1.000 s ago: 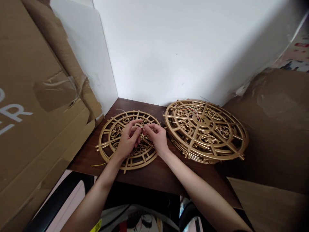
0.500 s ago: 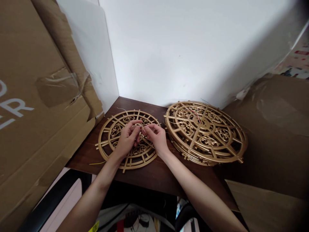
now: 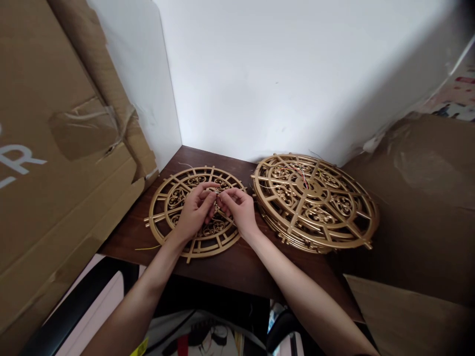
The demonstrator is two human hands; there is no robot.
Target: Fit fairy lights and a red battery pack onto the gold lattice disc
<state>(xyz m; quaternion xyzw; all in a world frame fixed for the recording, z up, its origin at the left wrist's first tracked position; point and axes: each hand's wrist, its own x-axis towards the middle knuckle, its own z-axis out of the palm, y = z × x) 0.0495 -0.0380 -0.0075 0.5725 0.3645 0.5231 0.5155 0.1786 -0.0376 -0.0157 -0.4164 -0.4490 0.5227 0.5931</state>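
Note:
A gold openwork disc (image 3: 208, 252) with scroll ornaments lies flat on the dark brown tabletop. Over its centre, my left hand (image 3: 196, 210) is closed, thumb and fingertips pinching thin wires (image 3: 216, 192). Close beside it, fingertips almost meeting, my right hand (image 3: 238, 207) pinches at the same wires. The fingers hide most of the wires and the disc's hub. A yellow wire (image 3: 147, 247) sticks out past the disc's near left edge.
To the right stands a stack of similar gold discs (image 3: 297, 220), with coloured wires at the top one's centre. Cardboard boxes (image 3: 74, 198) flank the brown table (image 3: 230, 274) on the left and right. A white wall (image 3: 237, 89) rises behind it.
Both hands stay over the disc's centre, with small finger movements at the wires. The red bit between the fingertips shows less now. The whole view has shifted slightly.

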